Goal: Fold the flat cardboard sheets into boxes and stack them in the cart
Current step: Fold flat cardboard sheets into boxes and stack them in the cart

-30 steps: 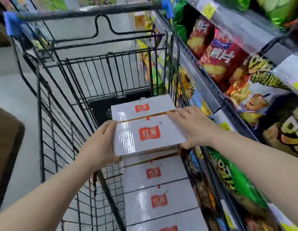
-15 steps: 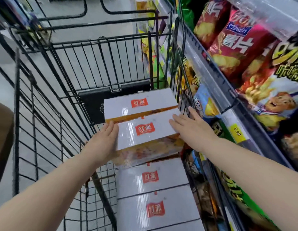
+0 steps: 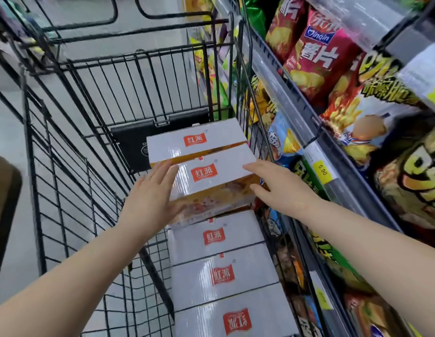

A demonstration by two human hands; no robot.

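Floor (image 3: 7,147): grey, showing at far left beside the cart.
Cart (image 3: 65,152): black wire basket taking up the left and middle; its right wall is standing just beside the shelf.
Left hand (image 3: 150,198): reaching into the cart with fingers straight and spread, palm lying against the left end of the top box, not curling round it.
Top box (image 3: 211,176): white, folded, red logo on each of its 2 lid flaps, orange printed side facing the camera; it is sitting at the far end of the cart against the right wall, on top of the lower boxes.
Lower boxes (image 3: 221,271): white tops with the same red logo, 3 logos showing, lying in a row along the right wall toward the camera.
Right hand (image 3: 277,186): fingers straight and relaxed, fingertips touching the right end of the top box, thumb under its near corner.
Shelf (image 3: 291,110): grey rail with a yellow price tag (image 3: 323,167).
Snack bags (image 3: 316,59): red and green packs filling the shelf at right.
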